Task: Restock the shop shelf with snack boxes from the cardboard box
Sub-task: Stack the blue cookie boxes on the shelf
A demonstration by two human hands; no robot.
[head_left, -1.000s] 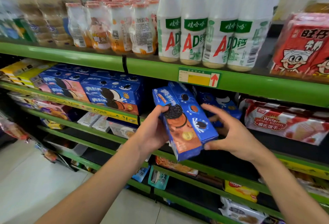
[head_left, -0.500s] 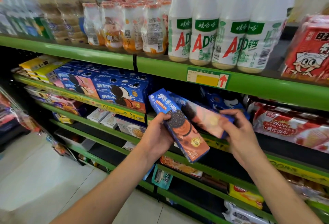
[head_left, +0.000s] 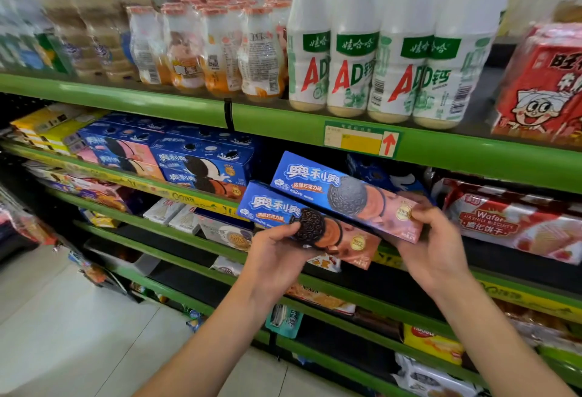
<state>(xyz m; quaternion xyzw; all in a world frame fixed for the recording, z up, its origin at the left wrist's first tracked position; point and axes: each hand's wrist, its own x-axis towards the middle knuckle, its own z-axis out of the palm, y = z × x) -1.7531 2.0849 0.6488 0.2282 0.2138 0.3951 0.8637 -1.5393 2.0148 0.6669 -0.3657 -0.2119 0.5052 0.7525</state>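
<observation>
Two biscuit boxes are held before the shelf [head_left: 176, 190], fingers curled round each, the lower box [head_left: 343, 239] in the left hand [head_left: 277, 255], the upper box [head_left: 315, 182] in the right hand [head_left: 434, 248]; sliding the upper one into the dark gap behind seems called for next.

The two snack boxes, near [head_left: 310, 226] and far [head_left: 346, 196], are blue fading to pinkish brown, each printed with a black sandwich biscuit and white lettering; the shelf edges [head_left: 441, 147] are bright green; the bottles [head_left: 352, 46] are white with green bands and red letters; the wafer pack [head_left: 516, 223] is red and white.
</observation>
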